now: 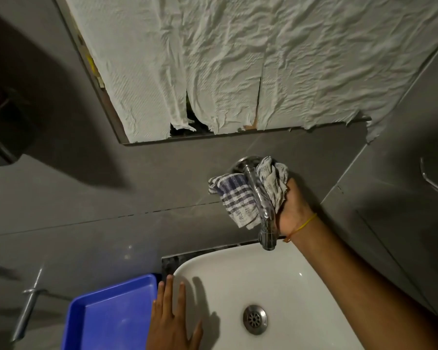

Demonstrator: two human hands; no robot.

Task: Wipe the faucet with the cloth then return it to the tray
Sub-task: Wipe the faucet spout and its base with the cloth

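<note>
1. Metal wall fitting (28,311), far left of the basin, angled out from the grey tiled wall (111,188); bare wall between it and the tray.
2. Blue tray (106,314), just left of the basin, shallow raised rim, nothing lying in it; right edge partly covered by the left hand.
3. Left hand (172,322), laid flat, fingers extended and slightly spread, gripping nothing; palm across the basin's left rim, fingertips pointing toward the wall.
4. White basin (301,281), rounded-rectangular, glossy, metal drain (255,319) at the bowl's centre; bowl open and unobstructed between the left hand and the right forearm; dark speckled ledge strip (170,262) along its back-left edge.
5. Cloth (238,198), blue-and-white checked, above the basin's back rim, draped over both sides of the faucet, loose end hanging left of the spout, well clear of the tray.
6. Chrome faucet (259,198), wall-mounted above the basin, round flange against the tile, spout running down to an outlet just over the back rim.
7. Right hand (292,210), right of the faucet, fingers curled closed around the bunched cloth, pressing it to the spout; yellow thread on the wrist; forearm crossing over the basin's right side.
8. Crumpled white paper sheets (238,59), high above the basin, covering a framed wall panel, lower edge torn.
9. Side wall (402,198), right of the basin, grey tile, close to the right forearm.
</note>
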